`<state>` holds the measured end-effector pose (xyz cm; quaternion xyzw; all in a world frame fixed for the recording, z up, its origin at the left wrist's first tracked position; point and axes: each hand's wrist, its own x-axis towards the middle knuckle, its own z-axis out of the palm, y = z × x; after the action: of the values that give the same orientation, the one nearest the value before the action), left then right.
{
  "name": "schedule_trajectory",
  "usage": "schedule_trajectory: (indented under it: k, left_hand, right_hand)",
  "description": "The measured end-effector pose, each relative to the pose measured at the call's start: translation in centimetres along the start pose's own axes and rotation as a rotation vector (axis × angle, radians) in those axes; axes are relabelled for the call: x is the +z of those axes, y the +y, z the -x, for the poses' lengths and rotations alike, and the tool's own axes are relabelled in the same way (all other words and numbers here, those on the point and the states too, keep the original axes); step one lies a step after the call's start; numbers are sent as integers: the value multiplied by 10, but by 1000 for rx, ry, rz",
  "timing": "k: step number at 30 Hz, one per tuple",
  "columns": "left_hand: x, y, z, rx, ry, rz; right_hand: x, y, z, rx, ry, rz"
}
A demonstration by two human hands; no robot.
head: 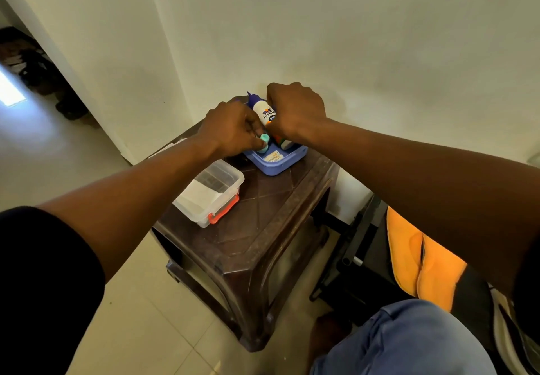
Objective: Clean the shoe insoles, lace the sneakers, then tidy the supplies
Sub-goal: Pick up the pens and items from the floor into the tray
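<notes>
Blue tray (274,167) at the far corner of a dark brown plastic stool (263,228), close to the white wall (350,38). Inside the tray, a white glue bottle (264,111) with a purple pointed cap, upright and slightly tilted, with the printed word FEVICOL on its side. Just beside it, near the front of the tray, a small item with a teal cap (264,140); kind of item not possible to tell. Also a small yellowish label or packet (274,157) flat on the tray bottom.

Left hand (230,129) over the left part of the tray, fingers curled, pinching the teal-capped item at its top. Right hand (295,111) over the back right part of the tray, fingers curled down next to the glue bottle; whether holding something underneath, cannot tell, because hidden by the hand itself.

On the stool, nearer and to the left, apart from the tray, a clear plastic box (210,193) with a lid and an orange-red clasp. At the lower right, an orange cloth (423,257) over a dark frame, and a knee in blue jeans (409,342). Pale tiled floor (140,316) below.
</notes>
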<state>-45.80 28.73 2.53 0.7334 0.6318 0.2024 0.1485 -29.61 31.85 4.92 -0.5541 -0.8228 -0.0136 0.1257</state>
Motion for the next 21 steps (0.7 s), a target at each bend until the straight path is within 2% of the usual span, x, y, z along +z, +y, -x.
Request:
schedule_trajectory:
  k: [10,15,18,21]
  left_hand:
    - [-4,9,4,-37,-42,9]
    - [-9,13,8,-24,-43,45]
    - [-12,9,7,-26,19,47]
    - [-12,-1,5,-84,158,39]
  right_hand:
    - [-9,-7,16,-18,-65,146]
    - [0,-8,21,-23,-31,206]
    - [0,-4,20,-31,-16,158]
    - [0,-1,16,-32,-8,59]
